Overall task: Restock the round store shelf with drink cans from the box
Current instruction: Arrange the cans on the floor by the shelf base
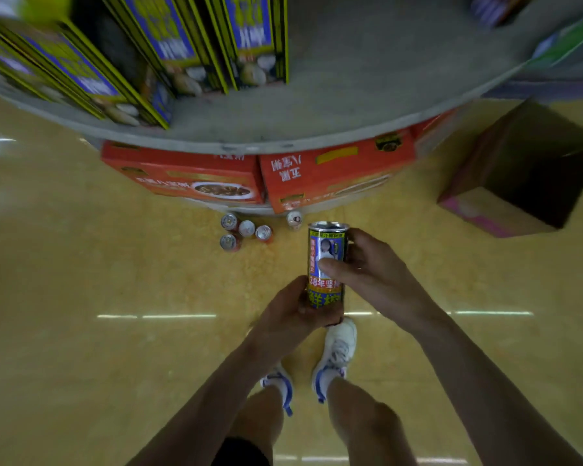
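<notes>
L hand (293,309), R hand (371,267) grip 1 can (325,290); 5 floor cans (246,228).

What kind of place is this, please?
Most likely a shop: a round shelf with rows of cartons, red boxes beneath it, and loose cans on the floor.
</notes>
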A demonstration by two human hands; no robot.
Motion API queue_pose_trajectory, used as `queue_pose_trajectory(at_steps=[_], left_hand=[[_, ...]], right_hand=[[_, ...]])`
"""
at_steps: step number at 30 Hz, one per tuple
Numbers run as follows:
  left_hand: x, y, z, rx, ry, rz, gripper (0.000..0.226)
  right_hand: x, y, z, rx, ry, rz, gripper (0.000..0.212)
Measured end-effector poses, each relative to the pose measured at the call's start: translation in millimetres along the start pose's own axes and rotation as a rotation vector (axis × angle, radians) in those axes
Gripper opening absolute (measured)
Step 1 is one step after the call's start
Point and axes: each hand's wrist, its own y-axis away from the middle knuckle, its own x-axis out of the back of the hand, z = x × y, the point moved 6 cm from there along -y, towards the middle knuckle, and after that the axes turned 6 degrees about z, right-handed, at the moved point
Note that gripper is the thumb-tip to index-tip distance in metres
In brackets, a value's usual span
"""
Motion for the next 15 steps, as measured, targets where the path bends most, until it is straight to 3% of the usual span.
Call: queue_pose_trajectory(at_steps=[6,12,15], left_hand=[[5,101,110,-0.111,-0.036,0.02,0.038],[13,173,199,-0.277,-0.083,0.043,0.026],[23,201,234,-0.351,-0.101,0.082,0.036]], right_hand=[[29,73,-127,0.106,0.032,-0.026,0.032],[45,131,-232,0.229,0.016,0.02,0.049],[49,156,-276,0.299,-0.005,0.043,0.043]])
